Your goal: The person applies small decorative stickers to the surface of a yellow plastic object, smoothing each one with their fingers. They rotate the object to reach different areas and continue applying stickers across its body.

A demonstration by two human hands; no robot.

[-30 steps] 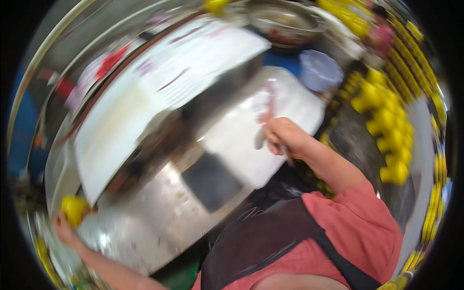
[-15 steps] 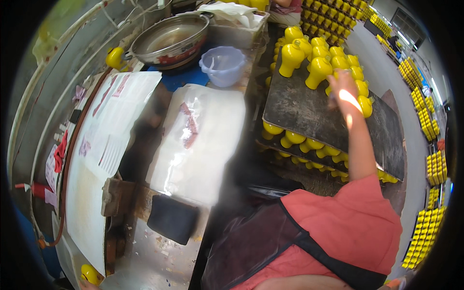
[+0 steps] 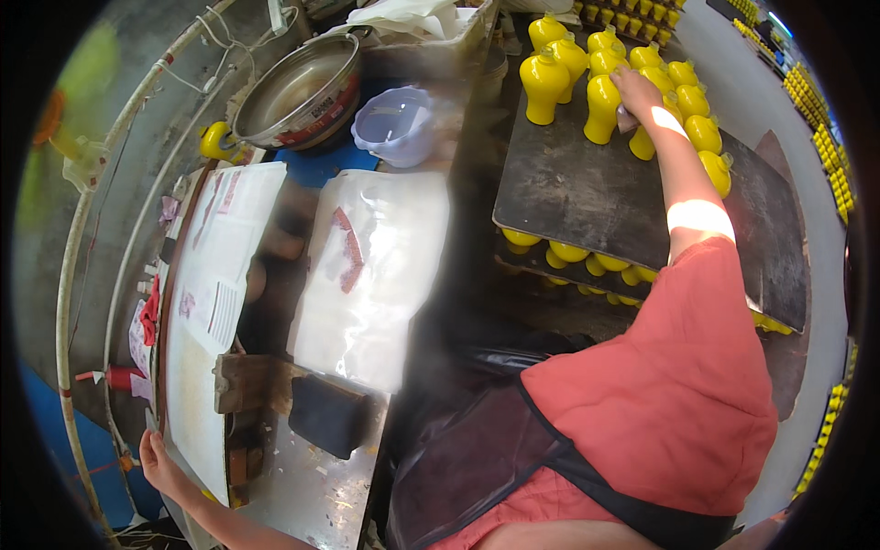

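At the far right, my right hand closes over the top of a yellow vase in a group of glossy vases. A small pale thing shows under its fingers, too small to name. Just left of it another yellow vase stands upright. At the lower left, my left hand is beside the outer edge of a white board. Its fingers are pinched around a thin greyish piece, whose kind I cannot make out.
A dark board carries the vases, with more yellow pieces under it. On the workbench lie a white sheet with a red-brown decal and a dark block. A metal basin and lavender bowl stand behind. A pipe runs along the left.
My right hand has moved farther back over the vases and settled on one. My left hand has risen into view beside the white board. The view has shifted.
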